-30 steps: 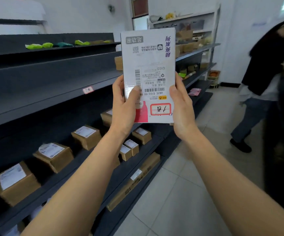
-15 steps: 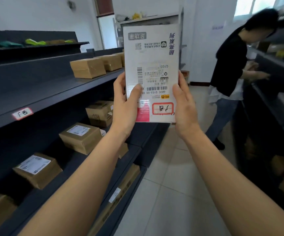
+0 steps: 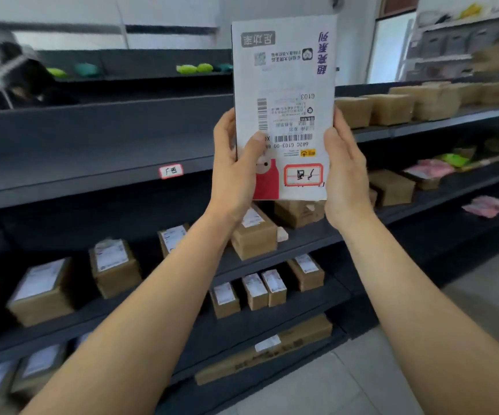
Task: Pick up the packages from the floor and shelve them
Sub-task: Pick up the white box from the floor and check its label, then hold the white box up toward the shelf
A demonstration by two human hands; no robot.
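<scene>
White card and glossy print filling the middle of the view: flat package point(image 3: 284, 85), upside down, standing upright in the air in front of the shelves. Left hand point(image 3: 236, 169) clamping its lower left edge, thumb point(image 3: 257, 145) lying across the printed face, fingers wrapping behind. Right hand point(image 3: 344, 172) pressing flat along the lower right edge, fingertips hidden behind the card. Both hands closing on the bottom third only, leaving the tall upper part unsupported.

Just left of the hands, carrying a small red-bordered tag point(image 3: 171, 171) on its front lip: dark middle shelf point(image 3: 92, 151), bare along this stretch. Matching that tag, as far as the handwriting can be read: red-bordered sticker point(image 3: 303, 175) on the package. Further right on the same level, sitting in a row: brown boxes point(image 3: 391, 107). Below, standing on the lower shelves: more labelled boxes point(image 3: 110, 265). Lying on the bottom tier: a long carton point(image 3: 266, 348).

Likely step: checking the sticker against the shelf tag before placing. Risks from here: misreading an inverted label and shelving in the wrong bay; a slim, slick package tipping or sliding out of a low two-edge hold while reaching forward; catching the tall top edge on the upper shelf lip point(image 3: 107, 113); standing it on edge and having it topple off.
</scene>
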